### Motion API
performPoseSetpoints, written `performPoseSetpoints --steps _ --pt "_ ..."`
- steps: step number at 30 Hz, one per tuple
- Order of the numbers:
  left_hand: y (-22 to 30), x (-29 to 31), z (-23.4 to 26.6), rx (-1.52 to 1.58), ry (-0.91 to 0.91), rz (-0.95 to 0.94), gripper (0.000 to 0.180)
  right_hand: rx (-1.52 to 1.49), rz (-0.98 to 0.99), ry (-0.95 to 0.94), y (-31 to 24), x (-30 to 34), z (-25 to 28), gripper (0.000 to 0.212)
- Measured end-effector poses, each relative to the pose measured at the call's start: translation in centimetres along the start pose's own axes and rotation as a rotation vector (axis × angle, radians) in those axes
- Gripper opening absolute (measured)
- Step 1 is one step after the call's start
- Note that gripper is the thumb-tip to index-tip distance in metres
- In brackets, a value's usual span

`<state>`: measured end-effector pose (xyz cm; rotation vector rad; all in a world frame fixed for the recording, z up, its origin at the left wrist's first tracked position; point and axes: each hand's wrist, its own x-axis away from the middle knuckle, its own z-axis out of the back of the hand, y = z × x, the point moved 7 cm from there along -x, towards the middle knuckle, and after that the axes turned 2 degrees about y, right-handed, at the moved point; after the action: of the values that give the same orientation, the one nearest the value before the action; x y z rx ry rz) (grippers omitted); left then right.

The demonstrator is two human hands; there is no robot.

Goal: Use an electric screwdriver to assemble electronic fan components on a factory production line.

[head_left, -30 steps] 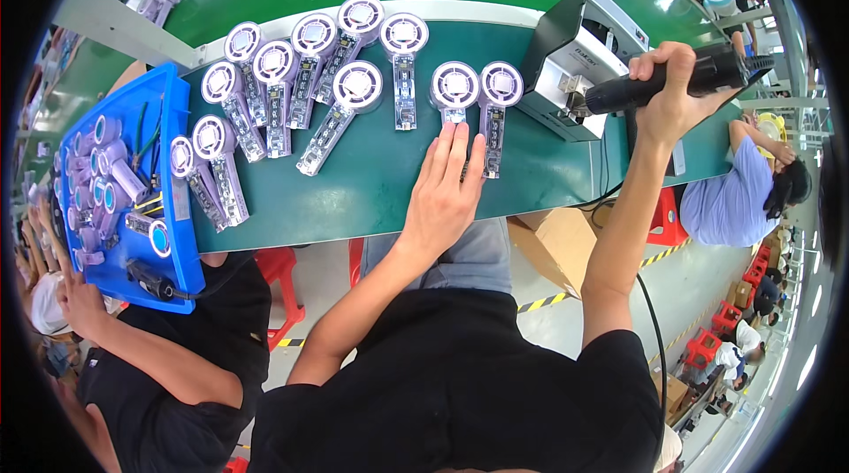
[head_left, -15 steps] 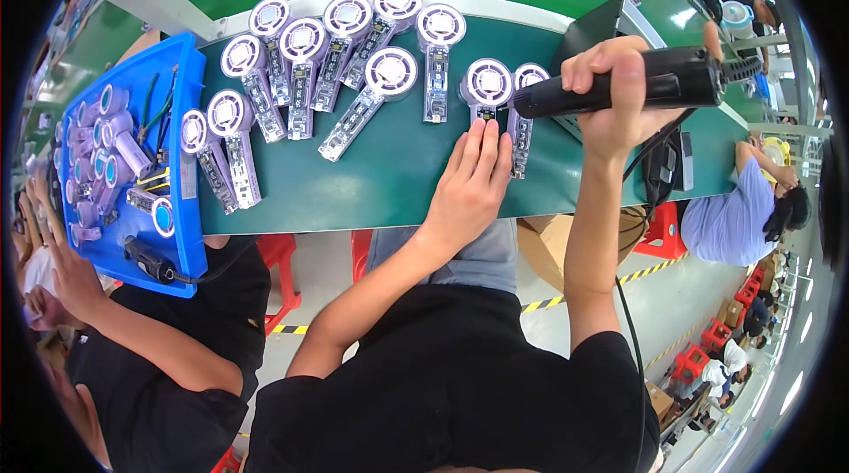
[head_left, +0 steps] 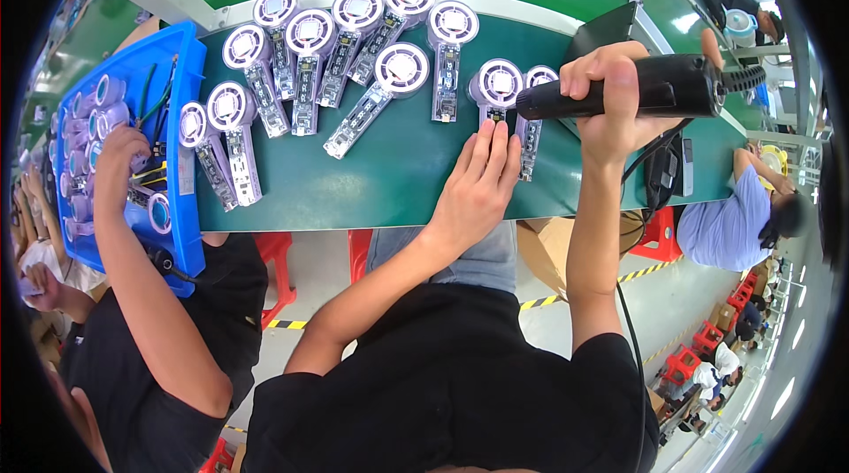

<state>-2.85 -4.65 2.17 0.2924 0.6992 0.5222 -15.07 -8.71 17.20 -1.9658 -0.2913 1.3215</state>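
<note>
My right hand (head_left: pixel 610 97) is wrapped around a black electric screwdriver (head_left: pixel 659 88) with a coiled cord at its right end. The screwdriver's narrow end points left, close beside a lilac round-headed handheld unit (head_left: pixel 496 82) on the green table. Over that unit's handle, which carries a circuit board, lies my left hand (head_left: pixel 478 186), its fingers together and holding it down. My left thumb and most of the handle are hidden. Just to the right, a second such unit (head_left: pixel 529 150) is partly covered by the screwdriver. Where exactly the bit touches cannot be made out.
Several similar lilac units (head_left: pixel 305 75) lie with exposed boards across the table's left half (head_left: pixel 292 177). A blue bin (head_left: pixel 190 172) at the left holds more units; a co-worker's hand (head_left: pixel 124 150) reaches into it. A dark panel (head_left: pixel 601 35) stands at the back right. A cable (head_left: pixel 630 331) hangs by my right arm.
The co-worker's hand has moved into the blue bin, among the units. My hands and the screwdriver keep nearly the same place over the unit; the view has shifted slightly.
</note>
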Motion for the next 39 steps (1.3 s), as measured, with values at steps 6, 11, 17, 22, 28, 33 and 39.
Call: performPoseSetpoints --steps 6,11,17,22,28,33,39 --pt "0.0 0.0 -0.1 -0.014 0.012 -0.008 0.055 -0.003 -0.009 0.025 0.0 0.4 0.1 0.088" --pt "0.1 0.0 -0.1 -0.024 0.017 -0.015 0.054 -0.045 -0.094 0.046 1.2 1.1 1.2 0.09" --pt "0.2 -0.1 0.0 -0.028 -0.001 -0.011 0.055 -0.036 -0.089 0.046 1.2 1.1 1.8 0.09" --pt "0.2 -0.1 0.1 -0.021 -0.004 -0.007 0.057 0.025 -0.016 0.035 -0.2 0.7 0.4 0.089" --pt "0.0 -0.1 0.0 -0.016 -0.013 0.003 0.058 0.045 -0.006 0.048 0.7 0.9 0.2 0.083" --pt "0.3 -0.4 0.2 -0.015 0.005 -0.01 0.052 0.072 0.012 0.065 1.3 1.4 0.9 0.08" --pt "0.4 -0.5 0.4 -0.005 0.018 -0.017 0.046 0.119 -0.004 0.039 1.5 1.6 0.4 0.081"
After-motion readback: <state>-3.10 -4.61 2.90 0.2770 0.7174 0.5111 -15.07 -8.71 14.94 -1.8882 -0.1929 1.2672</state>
